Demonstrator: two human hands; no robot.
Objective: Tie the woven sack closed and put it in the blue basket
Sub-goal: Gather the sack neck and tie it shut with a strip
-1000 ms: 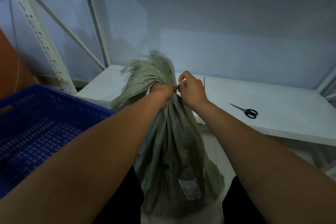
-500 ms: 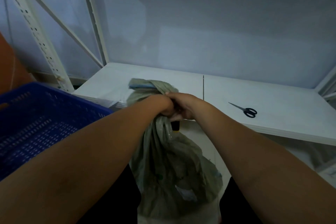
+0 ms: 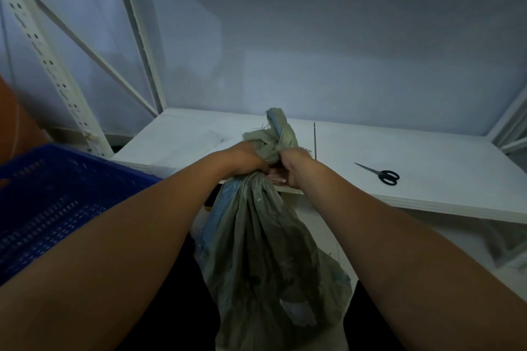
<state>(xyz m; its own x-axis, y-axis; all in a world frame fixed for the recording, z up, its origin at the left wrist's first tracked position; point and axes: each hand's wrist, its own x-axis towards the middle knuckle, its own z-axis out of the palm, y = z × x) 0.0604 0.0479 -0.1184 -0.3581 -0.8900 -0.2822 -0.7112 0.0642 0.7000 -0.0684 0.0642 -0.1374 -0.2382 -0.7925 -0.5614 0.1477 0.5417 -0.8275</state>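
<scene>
A grey-green woven sack [image 3: 265,253] hangs in front of me, its body bulging low between my forearms. Its neck is gathered and twisted into a knot-like bunch [image 3: 271,137] that sticks up above my fists. My left hand [image 3: 245,159] grips the neck from the left and my right hand [image 3: 291,165] grips it from the right, the two fists close together. The blue basket [image 3: 51,208], with slotted plastic walls, stands at the left, beside my left forearm, and nothing shows inside it.
A white shelf board [image 3: 427,174] runs behind the sack, with black-handled scissors [image 3: 379,174] lying on its right part. White perforated rack uprights [image 3: 48,65] stand at the left. An orange object [image 3: 17,122] shows at the far left edge.
The frayed open top of the sack, fanned out a second ago, has been folded and twisted down into a tight bunch. Both fists have stayed on the neck and pulled slightly apart.
</scene>
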